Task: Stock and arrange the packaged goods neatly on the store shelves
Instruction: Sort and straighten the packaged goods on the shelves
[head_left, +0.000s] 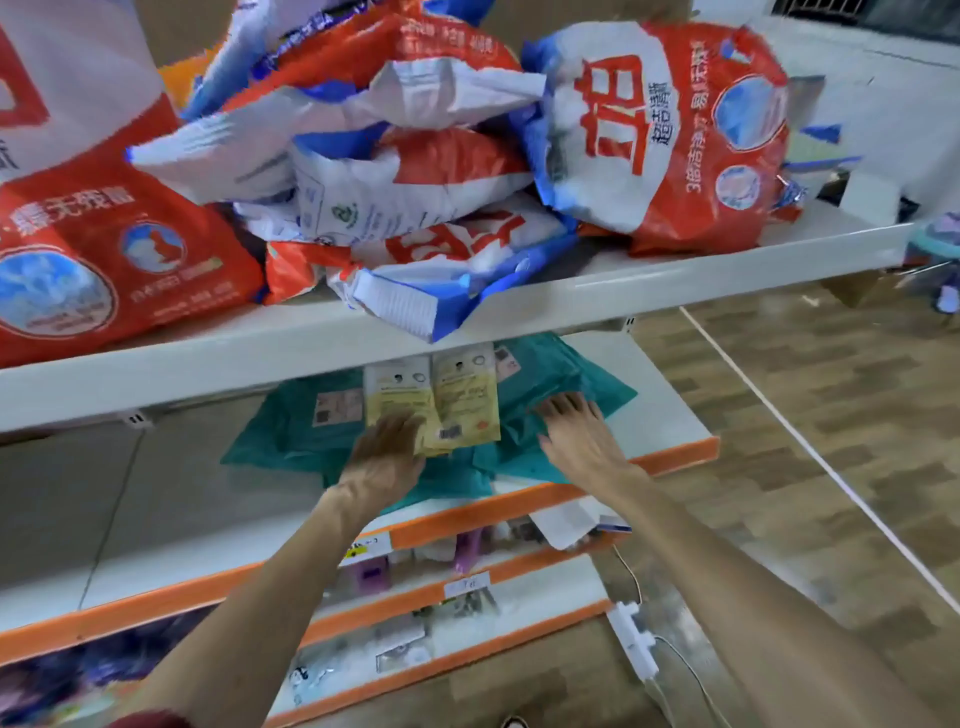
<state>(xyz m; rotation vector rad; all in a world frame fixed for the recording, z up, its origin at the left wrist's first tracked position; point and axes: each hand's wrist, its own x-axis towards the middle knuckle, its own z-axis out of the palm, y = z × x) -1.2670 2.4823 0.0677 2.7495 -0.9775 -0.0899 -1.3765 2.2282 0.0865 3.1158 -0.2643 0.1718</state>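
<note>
both hands reach onto middle shelf (675, 447). left hand (387, 457) flat, fingers on yellow packets (436, 400) lying atop teal bags (296, 436). right hand (576, 431) spread flat on teal bags beside the packets. upper shelf (467, 317) holds jumbled red-white-blue bags (660, 130).
</note>
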